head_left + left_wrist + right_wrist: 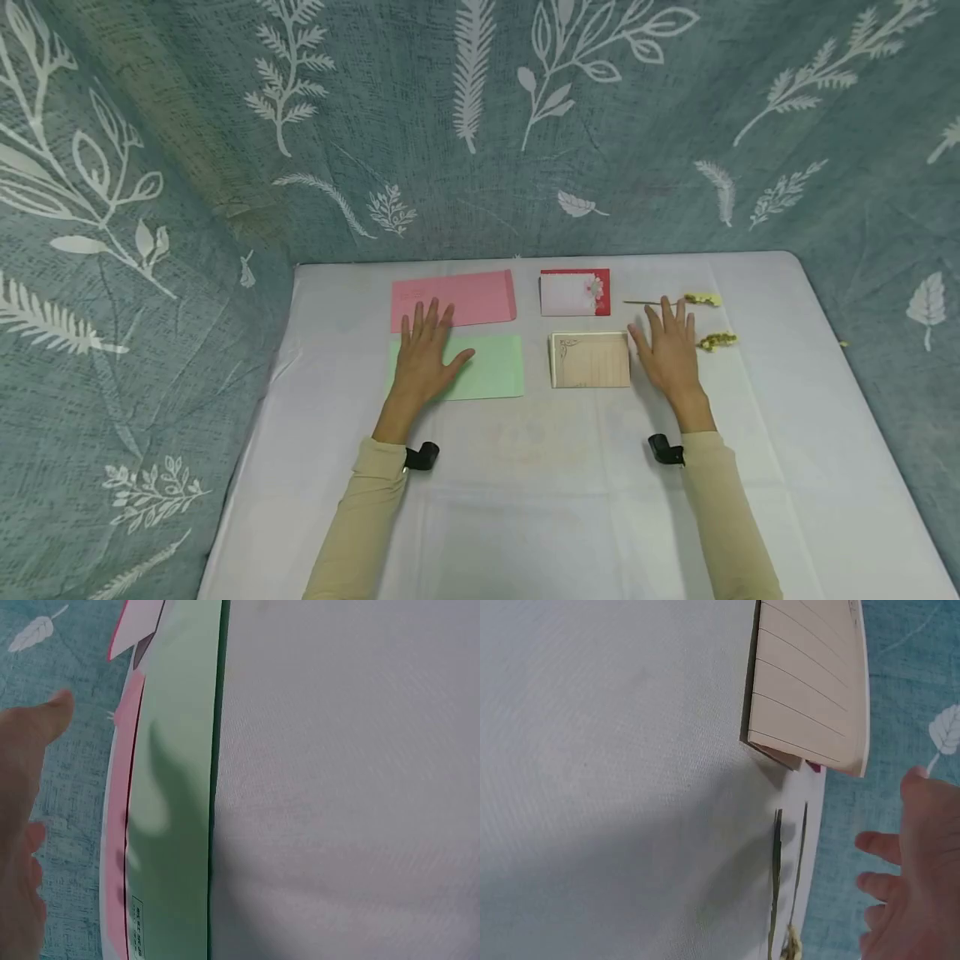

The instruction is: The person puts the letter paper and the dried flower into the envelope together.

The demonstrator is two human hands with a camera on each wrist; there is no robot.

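Note:
My left hand (425,358) hovers with spread fingers over a green envelope (491,367), its fingertips overlapping a pink envelope (480,298) behind that. In the left wrist view its shadow falls across the green paper (176,697). To the right, my right hand (669,350) is also flat with fingers apart, holding nothing. It overlaps the stems of two sprigs with yellow flower heads, a back one (702,298) and a front one (717,341). Just left of it lies a beige lined card (592,362), raised off the cloth in the right wrist view.
A white card with a red border and flower (562,293) lies behind the beige one. White cloth (525,517) covers the table. Teal leaf-patterned fabric (420,100) hangs along the back and both sides. A black wrist camera (422,456) sits at the left cuff.

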